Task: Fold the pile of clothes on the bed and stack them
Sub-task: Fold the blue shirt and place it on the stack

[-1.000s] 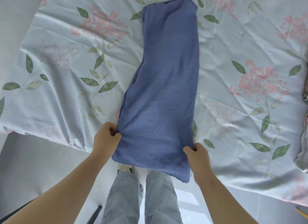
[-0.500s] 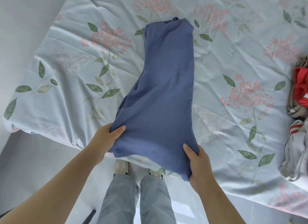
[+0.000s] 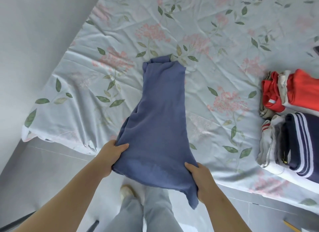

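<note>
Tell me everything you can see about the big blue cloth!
The blue cloth is plain, soft-looking, lightly crinkled fabric, folded into a long narrow strip. Its far end lies on the flowered bed sheet; its near end hangs past the bed's edge. The left hand grips its near left side, the right hand its near right, where a corner dangles.

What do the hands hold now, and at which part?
The left hand and right hand hold the blue garment by its near corners.
</note>
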The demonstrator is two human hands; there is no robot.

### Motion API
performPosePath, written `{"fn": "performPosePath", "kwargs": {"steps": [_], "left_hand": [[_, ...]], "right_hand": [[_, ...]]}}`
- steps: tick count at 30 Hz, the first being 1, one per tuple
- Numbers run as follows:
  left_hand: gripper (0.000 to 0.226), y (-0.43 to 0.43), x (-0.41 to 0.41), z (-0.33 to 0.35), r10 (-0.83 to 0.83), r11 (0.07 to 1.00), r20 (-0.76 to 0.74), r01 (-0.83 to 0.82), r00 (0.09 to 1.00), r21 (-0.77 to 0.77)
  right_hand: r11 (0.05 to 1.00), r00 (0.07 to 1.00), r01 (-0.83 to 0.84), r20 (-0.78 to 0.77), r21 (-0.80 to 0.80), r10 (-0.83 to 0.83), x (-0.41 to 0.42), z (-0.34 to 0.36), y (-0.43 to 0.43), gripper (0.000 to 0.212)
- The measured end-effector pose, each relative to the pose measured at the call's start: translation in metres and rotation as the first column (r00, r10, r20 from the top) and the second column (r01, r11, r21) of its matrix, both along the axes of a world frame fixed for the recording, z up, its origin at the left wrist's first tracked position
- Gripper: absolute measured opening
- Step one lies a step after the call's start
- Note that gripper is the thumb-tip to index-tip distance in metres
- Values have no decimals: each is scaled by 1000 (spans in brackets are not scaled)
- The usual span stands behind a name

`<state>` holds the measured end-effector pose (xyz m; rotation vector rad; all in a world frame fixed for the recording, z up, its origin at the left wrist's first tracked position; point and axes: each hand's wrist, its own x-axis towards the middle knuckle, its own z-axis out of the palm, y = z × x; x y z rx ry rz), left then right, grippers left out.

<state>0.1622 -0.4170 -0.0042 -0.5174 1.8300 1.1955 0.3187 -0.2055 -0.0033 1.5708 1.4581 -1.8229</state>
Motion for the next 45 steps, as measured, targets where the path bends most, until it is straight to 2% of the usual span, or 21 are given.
{"fn": "performPosePath", "kwargs": {"steps": [3, 6, 7, 8, 10, 12, 16, 17, 20, 22, 23, 24, 26, 28, 30, 33, 35, 37, 39, 41, 45], "left_hand": [[18, 1, -6, 10, 80, 996, 11, -81, 997, 41], [50, 6, -20, 11, 235, 965, 47, -239, 971, 112], [53, 9, -28, 11, 250, 957, 55, -255, 967, 141], [48, 16, -35, 13, 254, 950, 61, -261, 965, 170], [20, 34, -51, 17, 253, 941, 73, -263, 965, 211], [22, 55, -71, 17, 306, 918, 109, -324, 946, 228], [41, 101, -125, 10, 550, 721, 296, -623, 781, 304], [42, 117, -143, 8, 587, 681, 314, -665, 746, 306], [46, 147, -179, 12, 659, 622, 279, -714, 699, 321], [39, 168, -208, 9, 698, 549, 287, -747, 656, 374], [27, 176, -221, 6, 701, 540, 260, -733, 663, 414], [18, 181, -234, -1, 689, 569, 191, -685, 699, 455], [39, 189, -250, -18, 536, 761, -38, -463, 844, 455], [53, 193, -252, -36, 320, 920, -186, -258, 929, 297], [57, 190, -251, -60, 163, 985, -245, -142, 956, 102], [60, 183, -248, -92, -15, 990, -269, -25, 963, -142], [66, 181, -247, -107, -71, 975, -254, 14, 965, -222], [75, 178, -246, -118, -90, 961, -238, 21, 967, -277], [78, 174, -247, -129, -76, 961, -192, 20, 978, -277], [71, 169, -246, -138, -45, 971, -137, 12, 990, -237], [44, 171, -258, -142, 57, 991, -116, -71, 992, -117]], "right_hand": [[991, 991, 129, -40, -20, -129, -9, 1, -8, 12], [963, 958, 267, -96, -39, -270, -22, 1, -9, 16], [959, 951, 283, -124, -25, -284, -28, 0, -6, 20], [955, 944, 296, -150, -10, -294, -35, 0, -2, 24], [944, 928, 331, -179, -9, -327, -53, 3, 9, 27], [930, 909, 366, -202, -33, -365, -77, 1, 26, 28], [920, 894, 379, -219, -95, -391, -141, -1, 75, 10], [925, 901, 353, -215, -140, -376, -164, -4, 92, 14], [946, 903, 293, -286, -139, -321, -210, -11, 126, 36], [953, 883, 277, -361, -119, -302, -249, -15, 148, 29], [948, 856, 287, -408, -137, -318, -264, -16, 157, 14], [941, 826, 300, -452, -153, -337, -276, -18, 165, 21], [958, 820, 251, -495, -139, -287, -291, -24, 177, 51], [989, 877, 143, -459, -30, -140, -295, -37, 177, 57], [995, 936, 102, -340, 17, -90, -293, -60, 174, 57], [992, 985, 22, -173, 122, -1, -288, -91, 168, 56], [978, 992, -42, -109, 205, 65, -287, -108, 166, 57], [971, 998, -27, -55, 237, 41, -287, -122, 164, 63], [969, 1000, -7, 0, 247, 7, -288, -133, 161, 68], [967, 999, 20, 27, 252, -28, -287, -143, 158, 63], [969, 985, 162, -96, 186, -146, -298, -148, 157, 45]]}}
